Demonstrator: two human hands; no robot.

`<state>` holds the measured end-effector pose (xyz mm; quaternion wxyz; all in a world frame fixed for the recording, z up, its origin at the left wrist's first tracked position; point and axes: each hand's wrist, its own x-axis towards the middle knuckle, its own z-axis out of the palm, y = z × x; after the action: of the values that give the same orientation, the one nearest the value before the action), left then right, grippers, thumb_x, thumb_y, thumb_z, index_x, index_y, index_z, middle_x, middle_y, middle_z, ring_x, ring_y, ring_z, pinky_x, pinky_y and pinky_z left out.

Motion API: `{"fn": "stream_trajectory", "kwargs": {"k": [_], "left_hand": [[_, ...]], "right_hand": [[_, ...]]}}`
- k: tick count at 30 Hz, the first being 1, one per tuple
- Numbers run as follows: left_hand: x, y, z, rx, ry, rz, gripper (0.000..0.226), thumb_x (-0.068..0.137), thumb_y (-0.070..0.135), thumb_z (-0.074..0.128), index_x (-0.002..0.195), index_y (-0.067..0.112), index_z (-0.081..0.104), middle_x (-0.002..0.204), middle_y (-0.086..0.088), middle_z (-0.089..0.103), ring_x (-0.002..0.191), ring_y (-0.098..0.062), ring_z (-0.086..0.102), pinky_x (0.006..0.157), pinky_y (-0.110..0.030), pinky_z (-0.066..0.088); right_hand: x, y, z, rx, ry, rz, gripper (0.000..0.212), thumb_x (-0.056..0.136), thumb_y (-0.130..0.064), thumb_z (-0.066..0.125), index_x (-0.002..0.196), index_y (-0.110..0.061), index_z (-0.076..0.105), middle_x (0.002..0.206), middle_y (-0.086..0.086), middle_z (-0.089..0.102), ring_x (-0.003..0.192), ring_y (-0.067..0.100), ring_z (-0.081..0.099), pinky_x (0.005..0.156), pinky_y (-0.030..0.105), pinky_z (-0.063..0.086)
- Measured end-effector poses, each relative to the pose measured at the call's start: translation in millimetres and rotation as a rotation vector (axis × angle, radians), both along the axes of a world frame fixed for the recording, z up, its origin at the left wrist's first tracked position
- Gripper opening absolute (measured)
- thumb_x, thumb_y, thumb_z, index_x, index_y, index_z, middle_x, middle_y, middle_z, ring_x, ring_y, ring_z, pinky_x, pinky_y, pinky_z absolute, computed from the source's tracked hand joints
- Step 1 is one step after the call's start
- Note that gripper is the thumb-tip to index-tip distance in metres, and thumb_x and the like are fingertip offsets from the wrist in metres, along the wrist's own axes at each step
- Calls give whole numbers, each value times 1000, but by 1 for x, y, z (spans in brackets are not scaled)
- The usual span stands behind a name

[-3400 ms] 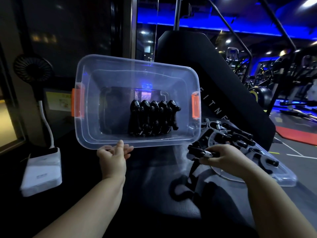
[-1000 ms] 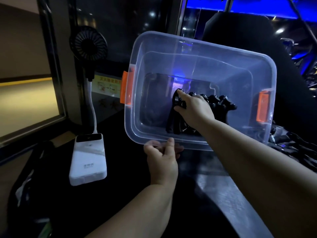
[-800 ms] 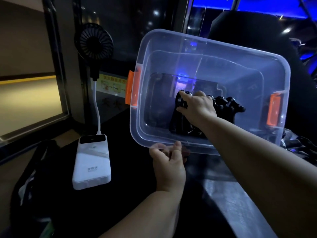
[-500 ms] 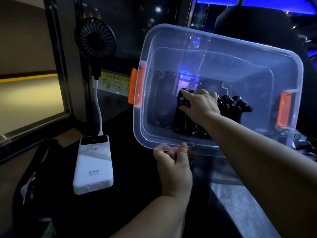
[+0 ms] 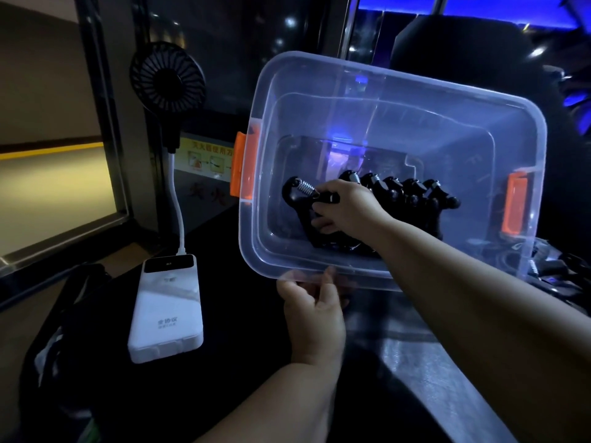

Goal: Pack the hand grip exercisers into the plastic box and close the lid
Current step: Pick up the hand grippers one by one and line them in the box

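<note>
i'd slide this hand grip exerciser (image 5: pixel 307 203) upright against the row of exercisers (image 5: pixel 406 199) at 3 o'clock of it, handles down, so space stays free at 9 o'clock in the plastic box (image 5: pixel 351 84). my right hand (image 5: pixel 347 211) has its fingers (image 5: pixel 319 223) curled tight round the exerciser's handle. my left hand (image 5: pixel 315 310) pinches the box's near rim at 6 o'clock, tipping it.

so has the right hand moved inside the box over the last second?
Barely. The right hand stays on the gripper at the left end of the row, same spot relative to the orange latch.
</note>
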<state>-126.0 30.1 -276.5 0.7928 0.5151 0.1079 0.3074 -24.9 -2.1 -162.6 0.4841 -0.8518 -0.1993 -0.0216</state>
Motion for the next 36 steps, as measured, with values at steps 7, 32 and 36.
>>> {"fn": "stream_trajectory", "kwargs": {"k": [7, 32, 36], "left_hand": [[-4, -2, 4, -117, -70, -38, 25, 90, 12, 61, 91, 17, 36, 85, -28, 68, 62, -21, 69, 51, -22, 49], [-4, -2, 2, -13, -17, -23, 27, 92, 19, 58, 89, 22, 32, 89, -23, 68, 81, -33, 68, 65, -33, 55], [-5, -2, 4, 0, -3, -18, 26, 92, 20, 58, 89, 23, 33, 86, -20, 69, 79, -32, 69, 68, -38, 56]], "right_hand": [[-2, 2, 13, 154, 74, 50, 12, 93, -11, 60, 103, -17, 60, 88, 11, 66, 71, 23, 69, 73, 37, 59], [43, -11, -2, -1130, -552, 83, 31, 83, -30, 60, 114, -27, 66, 124, -5, 62, 113, 24, 59, 91, 38, 50], [49, -15, -6, -1257, -729, 93, 26, 82, -30, 60, 106, -31, 69, 108, -10, 67, 109, 17, 52, 94, 34, 37]]}}
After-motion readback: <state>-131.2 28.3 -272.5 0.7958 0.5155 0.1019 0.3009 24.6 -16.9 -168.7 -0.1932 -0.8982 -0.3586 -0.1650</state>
